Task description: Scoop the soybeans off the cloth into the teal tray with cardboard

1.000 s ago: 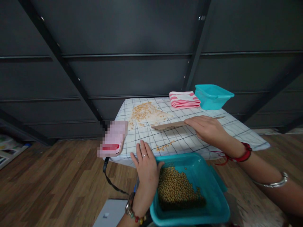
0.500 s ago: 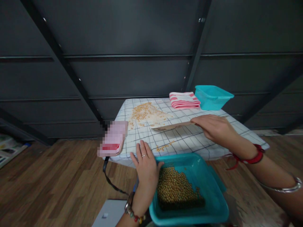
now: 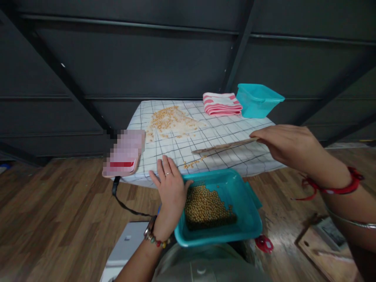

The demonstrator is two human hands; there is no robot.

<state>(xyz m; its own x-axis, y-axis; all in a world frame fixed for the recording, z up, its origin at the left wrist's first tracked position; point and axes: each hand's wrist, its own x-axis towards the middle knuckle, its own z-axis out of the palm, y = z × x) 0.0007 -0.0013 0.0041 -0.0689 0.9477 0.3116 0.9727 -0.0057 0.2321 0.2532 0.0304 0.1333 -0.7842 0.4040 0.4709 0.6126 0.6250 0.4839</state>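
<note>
My left hand [image 3: 170, 188] lies flat with fingers stretched on the near edge of the checked tablecloth [image 3: 235, 156], its thumb against the rim of a teal tub [image 3: 246, 213] holding a heap of yellow beans [image 3: 205, 205]. My right hand [image 3: 289, 145] is closed on the right end of a thin brown cardboard strip [image 3: 223, 146], held edge-down across the cloth. A few loose beans [image 3: 192, 162] lie just in front of the strip. A larger scatter of beans [image 3: 169, 119] sits at the far left of the table.
A folded pink-striped towel [image 3: 221, 103] and a second teal tub [image 3: 257, 100] stand at the table's far right. A pink blurred object [image 3: 123, 152] overhangs the left edge, a black strap [image 3: 125, 201] dangling. Wood floor surrounds; a wooden board [image 3: 323, 243] lies at right.
My right hand has carried the cardboard strip to the right and a little nearer. The view has tipped down and shifted. My left hand stays on the tub rim.
</note>
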